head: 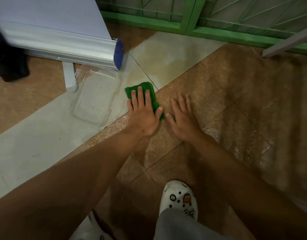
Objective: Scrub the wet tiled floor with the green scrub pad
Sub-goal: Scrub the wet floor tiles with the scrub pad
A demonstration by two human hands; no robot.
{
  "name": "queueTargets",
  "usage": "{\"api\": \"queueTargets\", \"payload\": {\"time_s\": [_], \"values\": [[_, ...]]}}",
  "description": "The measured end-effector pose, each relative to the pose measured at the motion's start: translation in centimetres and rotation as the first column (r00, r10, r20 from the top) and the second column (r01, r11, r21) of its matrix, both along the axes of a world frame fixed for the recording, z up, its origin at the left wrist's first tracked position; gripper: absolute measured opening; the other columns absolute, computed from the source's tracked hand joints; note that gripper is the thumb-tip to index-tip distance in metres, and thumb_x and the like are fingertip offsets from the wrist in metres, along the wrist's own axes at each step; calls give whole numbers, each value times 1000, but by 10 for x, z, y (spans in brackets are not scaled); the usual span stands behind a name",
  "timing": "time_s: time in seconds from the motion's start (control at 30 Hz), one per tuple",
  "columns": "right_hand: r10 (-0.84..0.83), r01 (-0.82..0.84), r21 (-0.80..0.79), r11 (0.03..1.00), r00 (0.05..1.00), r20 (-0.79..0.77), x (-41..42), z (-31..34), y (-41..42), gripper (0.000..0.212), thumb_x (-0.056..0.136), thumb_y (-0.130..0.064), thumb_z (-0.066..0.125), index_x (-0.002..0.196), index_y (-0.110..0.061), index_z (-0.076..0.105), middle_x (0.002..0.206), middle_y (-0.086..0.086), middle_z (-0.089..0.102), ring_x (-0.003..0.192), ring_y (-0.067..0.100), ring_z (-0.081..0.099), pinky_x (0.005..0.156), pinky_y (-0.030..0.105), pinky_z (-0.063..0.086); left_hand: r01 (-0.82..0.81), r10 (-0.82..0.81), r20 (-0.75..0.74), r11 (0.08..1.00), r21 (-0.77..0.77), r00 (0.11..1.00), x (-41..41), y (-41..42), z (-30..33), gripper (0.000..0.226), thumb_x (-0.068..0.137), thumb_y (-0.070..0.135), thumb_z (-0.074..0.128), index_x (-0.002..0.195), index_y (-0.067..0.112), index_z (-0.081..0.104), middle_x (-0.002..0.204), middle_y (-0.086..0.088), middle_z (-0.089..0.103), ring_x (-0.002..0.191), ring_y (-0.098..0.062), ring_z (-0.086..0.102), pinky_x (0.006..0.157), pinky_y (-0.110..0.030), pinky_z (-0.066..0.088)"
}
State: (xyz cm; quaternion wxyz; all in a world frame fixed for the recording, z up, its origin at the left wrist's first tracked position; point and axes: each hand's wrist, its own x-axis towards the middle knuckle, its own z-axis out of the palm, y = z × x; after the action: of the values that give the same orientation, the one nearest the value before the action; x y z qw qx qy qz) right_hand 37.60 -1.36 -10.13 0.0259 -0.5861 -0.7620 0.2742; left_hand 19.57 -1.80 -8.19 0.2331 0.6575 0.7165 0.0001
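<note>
starting at the left, you have a clear plastic tray (pixel 95 96) lying just beside the green scrub pad (pixel 143 92), which sits on the wet tiled floor (pixel 227 101) at the seam of pale and brown tile. your left hand (pixel 144 115) presses flat on the pad, fingers spread, not curled round it; your right hand (pixel 184 116) lies open on bare tile, holding nothing. a wide stroke could knock the tray, and the braced palm may slip on the wet. the pad's near edge is hidden.
</note>
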Motion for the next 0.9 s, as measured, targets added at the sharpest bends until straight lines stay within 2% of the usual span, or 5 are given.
{"api": "queueTargets", "payload": {"time_s": [0.1,0.4,0.57,0.7,0.9], "values": [[19,-18,-15,1000,1000,9,1,-1,1,67,108,-46,33,164,-20,8,171,6,-14,151,22,-29,126,54,-1,-34,34,-54,999,4,998,-2,13,-7,77,105,57,18,162,13,-7,169,-14,-16,155,-36,-18,125,-53,-8],[81,-80,-21,997,993,82,0,0,1,72,108,-48,32,164,-19,-3,168,9,-24,150,28,-34,113,37,-32,305,-306,-65,952,-31,950,-53,84,-8,75,107,53,25,162,17,-11,169,-10,-21,154,-33,-20,124,-53,-8],[89,-86,-38,996,993,83,1,0,1,72,108,-48,29,163,-19,-7,167,9,-28,149,29,-36,118,44,-27,289,-289,-55,957,-13,956,-50,50,-8,75,106,53,21,162,15,-11,168,-11,-22,153,-33,-24,125,-53,-9],[94,-92,-34,995,993,71,0,1,0,73,108,-48,29,163,-20,-8,167,9,-29,149,29,-37,111,36,-35,302,-301,-32,953,9,953,-48,8,-11,75,106,52,23,163,15,-9,169,-9,-21,153,-31,-26,124,-51,-11],[102,-100,-27,995,989,103,-1,0,0,73,108,-50,27,164,-17,-7,167,11,-27,150,32,-34,116,40,-30,313,-312,-15,949,33,950,-53,29,-15,74,106,54,25,164,17,-4,170,-9,-15,155,-32,-20,124,-51,-9]]}}
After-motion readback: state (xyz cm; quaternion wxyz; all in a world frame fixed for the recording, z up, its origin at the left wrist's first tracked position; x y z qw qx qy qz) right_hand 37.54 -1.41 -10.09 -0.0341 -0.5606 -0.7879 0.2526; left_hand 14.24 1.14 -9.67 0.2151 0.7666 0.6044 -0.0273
